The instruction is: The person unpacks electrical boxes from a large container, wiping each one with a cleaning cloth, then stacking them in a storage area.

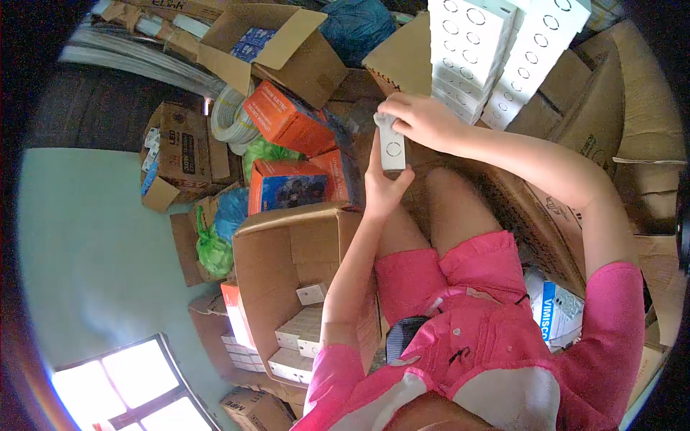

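A white plastic electrical wall box (394,152) with a round knockout ring on its side is held above my lap. My left hand (386,188) grips it from below, with the thumb at the lower end and the fingers along the far side. Over the upper end, my right hand (424,122) is closed on a small greyish, crumpled, cloth-like piece (382,121) pressed against the box. Tall stacks of matching white boxes (460,43) rise just beyond my right hand.
An open cardboard carton (248,248) with several white boxes (302,327) inside stands by my left arm. Orange cartons (284,115), another open carton (305,68) and a coiled white tube (231,118) lie beyond. Cardboard (575,158) crowds the right; a white-and-blue bag (557,312) lies beside my hip.
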Motion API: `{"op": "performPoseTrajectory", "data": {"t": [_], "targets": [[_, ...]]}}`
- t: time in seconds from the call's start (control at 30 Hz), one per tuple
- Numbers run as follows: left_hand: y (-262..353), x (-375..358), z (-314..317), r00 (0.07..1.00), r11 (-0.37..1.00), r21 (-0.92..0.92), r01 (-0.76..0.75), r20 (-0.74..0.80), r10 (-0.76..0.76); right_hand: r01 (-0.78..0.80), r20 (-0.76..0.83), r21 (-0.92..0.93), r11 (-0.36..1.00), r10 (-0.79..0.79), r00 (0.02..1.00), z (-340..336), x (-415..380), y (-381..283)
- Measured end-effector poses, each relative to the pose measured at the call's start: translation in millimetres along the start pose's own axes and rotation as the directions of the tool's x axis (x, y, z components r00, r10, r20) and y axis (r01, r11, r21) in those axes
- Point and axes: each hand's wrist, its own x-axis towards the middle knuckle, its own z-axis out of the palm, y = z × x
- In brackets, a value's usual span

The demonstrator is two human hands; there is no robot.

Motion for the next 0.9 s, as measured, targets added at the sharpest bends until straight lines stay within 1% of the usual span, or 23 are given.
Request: {"op": "performPoseTrajectory", "data": {"t": [0.07, 0.1, 0.13, 0.2, 0.23, 0.27, 0.3, 0.37, 0.4, 0.43, 0.47, 0.5, 0.57, 0.6, 0.63, 0.67, 0.7, 0.73, 0.77, 0.8, 0.87, 0.9], "targets": [[-0.8, 0.7, 1.2, 1.000, 0.999, 0.034, 0.017, -0.002, -0.017, -0.005, -0.027, 0.012, 1.000, 0.006, 1.000, 1.5, 0.1, 1.9], [-3.4, 0.9, 1.3, 1.000, 1.000, 0.016, 0.024, -0.018, -0.024, 0.046, 0.012, 0.080, 0.996, -0.047, 0.999, 3.3, -3.3, -2.4], [-8.1, 0.3, 1.2, 0.999, 0.999, -0.002, 0.032, -0.034, -0.032, 0.023, 0.134, 0.071, 0.997, -0.032, 0.990, 8.1, -8.3, -6.7], [-14.1, -0.9, 0.0, 0.997, 0.997, -0.048, 0.061, -0.041, -0.063, 0.170, 0.245, 0.108, 0.980, -0.192, 0.950, 16.3, -19.9, -18.3], [-15.8, -1.3, -1.2, 0.996, 0.994, -0.077, 0.082, -0.032, -0.085, 0.259, 0.211, 0.137, 0.956, -0.284, 0.935, 16.8, -22.5, -20.7], [-17.0, -2.1, -1.2, 0.994, 0.989, -0.107, 0.104, -0.022, -0.107, 0.264, 0.174, 0.115, 0.958, -0.281, 0.944, 16.2, -22.0, -19.6], [-14.7, -1.8, 0.2, 0.997, 0.989, -0.133, 0.062, -0.043, -0.068, 0.266, 0.136, 0.092, 0.960, -0.277, 0.951, 13.6, -18.9, -18.7], [-16.3, 1.1, -1.3, 0.998, 1.000, 0.019, -0.002, -0.056, 0.003, 0.275, 0.044, 0.041, 0.961, -0.277, 0.960, 6.1, -9.1, -13.2], [-15.4, 1.8, -2.6, 0.997, 0.995, 0.096, -0.033, -0.060, 0.039, 0.238, -0.001, 0.049, 0.970, -0.238, 0.971, 2.6, -3.4, -9.7], [-12.4, 1.2, -0.8, 0.997, 0.997, 0.056, 0.052, -0.064, -0.049, 0.168, -0.010, 0.042, 0.985, -0.168, 0.986, -1.8, 0.7, -6.5], [-10.2, 0.1, 0.9, 0.998, 0.997, 0.062, 0.037, -0.061, -0.033, 0.097, -0.019, 0.034, 0.995, -0.097, 0.995, -6.0, 4.5, -3.9], [-8.4, -1.1, 2.8, 0.998, 0.998, 0.066, 0.021, -0.057, -0.018, 0.080, -0.056, 0.026, 0.996, -0.078, 0.995, -7.8, 6.6, -0.8], [-5.5, -0.9, 4.1, 0.998, 0.995, 0.100, -0.019, -0.063, 0.026, 0.106, -0.009, 0.010, 0.994, -0.106, 0.994, -6.9, 4.4, -1.7], [-5.3, -0.1, 3.2, 0.997, 0.996, 0.083, -0.009, -0.075, 0.016, 0.120, 0.015, 0.002, 0.993, -0.120, 0.993, -7.3, 3.5, -3.1], [-5.3, 0.3, 1.0, 0.996, 0.998, 0.067, 0.001, -0.089, 0.005, 0.218, 0.006, 0.017, 0.976, -0.218, 0.976, 0.8, 1.5, -6.0], [-5.5, 0.1, -1.1, 0.995, 0.999, 0.053, 0.013, -0.104, -0.008, 0.270, 0.081, 0.000, 0.963, -0.269, 0.960, 3.4, -6.4, -10.5], [-5.4, 1.2, -2.6, 0.993, 0.999, 0.035, -0.004, -0.118, 0.008, 0.297, 0.137, 0.025, 0.954, -0.298, 0.945, 5.7, -9.9, -16.3], [-3.9, 0.8, -4.1, 0.994, 0.999, 0.027, 0.018, -0.110, -0.015, 0.323, 0.193, 0.052, 0.945, -0.327, 0.925, 6.8, -12.3, -20.5], [-1.4, 1.0, -4.9, 0.994, 0.999, 0.017, 0.039, -0.100, -0.037, 0.329, 0.219, 0.030, 0.944, -0.327, 0.919, 4.1, -13.9, -21.1], [0.5, 1.6, -5.2, 0.994, 0.998, 0.007, 0.057, -0.088, -0.057, 0.321, 0.181, 0.003, 0.947, -0.316, 0.931, 2.7, -12.5, -20.2], [-5.1, 1.2, -5.6, 0.994, 0.997, 0.062, 0.044, -0.101, -0.038, 0.299, 0.101, -0.054, 0.953, -0.293, 0.951, 0.5, -6.8, -12.3], [-7.1, 1.0, -5.9, 0.994, 0.995, 0.090, 0.039, -0.108, -0.029, 0.316, 0.022, -0.085, 0.945, -0.315, 0.949, 1.0, -1.4, -6.1]]}}
